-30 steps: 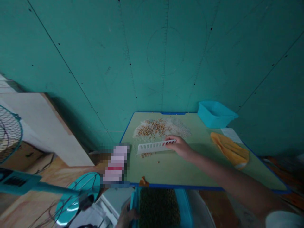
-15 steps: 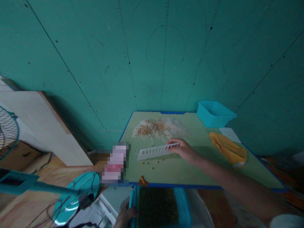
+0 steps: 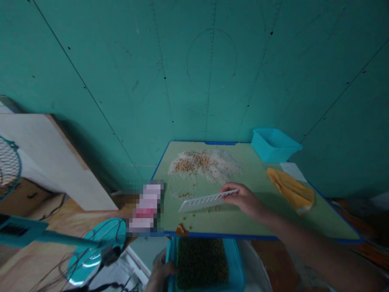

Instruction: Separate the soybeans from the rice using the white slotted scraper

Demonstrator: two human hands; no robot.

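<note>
My right hand (image 3: 240, 196) is closed on the end of a white slotted plastic strip (image 3: 202, 202), which stands on edge, tilted, over the pale green table (image 3: 243, 223). A few loose tan beans (image 3: 191, 227) lie between the strip and the near edge, with a small row of them behind it. Farther back spreads a pile of white grains (image 3: 223, 164) mixed with tan beans (image 3: 185, 164). Below the near edge, my left hand (image 3: 161, 272) grips the left rim of a blue tub (image 3: 238, 267) filled with small dark green beans or grains (image 3: 202, 263).
A blue bin (image 3: 273, 148) stands at the back right, beside white paper (image 3: 293, 171) and a yellow cloth (image 3: 290, 190). A brown scrap (image 3: 182, 229) lies at the near edge, right of a blurred pink item (image 3: 146, 207). A fan stand (image 3: 94, 251) is at left.
My right hand has drawn the strip toward the near edge and slightly right. A little row of beans now shows behind it. My left hand stays at the tub.
</note>
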